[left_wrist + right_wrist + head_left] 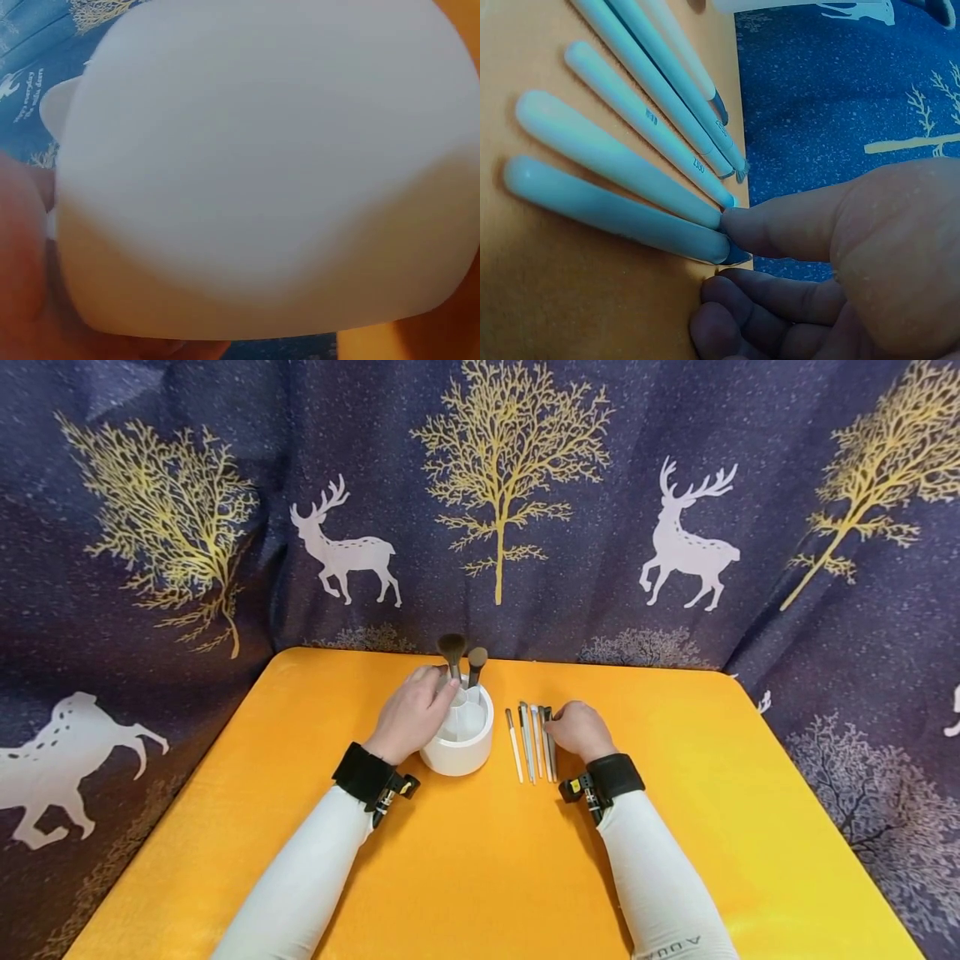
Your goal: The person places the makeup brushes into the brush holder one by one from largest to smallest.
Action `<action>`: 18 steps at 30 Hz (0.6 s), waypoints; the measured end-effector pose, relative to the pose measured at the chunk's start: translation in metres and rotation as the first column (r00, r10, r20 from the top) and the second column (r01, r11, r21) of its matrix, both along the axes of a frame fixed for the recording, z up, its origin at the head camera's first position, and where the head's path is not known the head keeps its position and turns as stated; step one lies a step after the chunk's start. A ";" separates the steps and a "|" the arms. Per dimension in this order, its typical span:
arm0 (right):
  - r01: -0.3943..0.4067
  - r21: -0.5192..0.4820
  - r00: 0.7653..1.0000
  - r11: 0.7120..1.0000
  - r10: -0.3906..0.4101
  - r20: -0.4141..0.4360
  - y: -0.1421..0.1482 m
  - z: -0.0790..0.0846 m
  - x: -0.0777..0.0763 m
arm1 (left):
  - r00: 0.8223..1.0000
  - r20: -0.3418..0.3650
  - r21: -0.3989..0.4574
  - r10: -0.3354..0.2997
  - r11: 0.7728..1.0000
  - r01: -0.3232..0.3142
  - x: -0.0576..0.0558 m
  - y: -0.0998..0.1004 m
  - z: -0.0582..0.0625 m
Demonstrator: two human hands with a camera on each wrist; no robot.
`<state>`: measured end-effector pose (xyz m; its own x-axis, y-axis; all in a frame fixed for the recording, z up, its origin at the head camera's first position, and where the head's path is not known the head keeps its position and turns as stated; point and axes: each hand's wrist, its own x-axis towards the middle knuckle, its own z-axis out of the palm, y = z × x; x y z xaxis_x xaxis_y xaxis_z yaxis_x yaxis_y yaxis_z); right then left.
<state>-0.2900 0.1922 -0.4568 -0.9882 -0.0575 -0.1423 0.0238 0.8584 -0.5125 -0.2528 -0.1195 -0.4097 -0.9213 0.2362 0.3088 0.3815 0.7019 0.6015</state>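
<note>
A round white makeup brush holder [457,756] with inner compartments stands on the table. Two dark-bristled makeup brushes, a fuller brush [452,647] and a smaller brush [477,660], stand upright in its back part. My left hand [412,710] grips the holder's left side, thumb at the rim; its other fingers are mostly hidden. In the left wrist view the holder's white wall [262,150] fills most of the frame. At the right end of a row of makeup brushes [622,150], my right hand [840,270] pinches the outermost brush [615,217] near its dark head, fingers curled.
Several slim pale-handled brushes [525,747] lie side by side right of the holder, heads towards the back. They rest on an orange table [465,877]. A dark blue curtain [555,568] with trees and white deer hangs behind the table's back edge.
</note>
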 end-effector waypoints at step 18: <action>-0.015 -0.024 1.000 1.000 0.015 -0.027 0.006 -0.011 -0.005 | 0.999 -0.022 0.029 0.040 0.999 -0.040 -0.002 0.003 -0.012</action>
<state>-0.2952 0.1978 -0.4680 -0.9906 -0.0755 -0.1141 -0.0030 0.8457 -0.5336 -0.2552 -0.1169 -0.4218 -0.9226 0.1902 0.3356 0.3672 0.6995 0.6131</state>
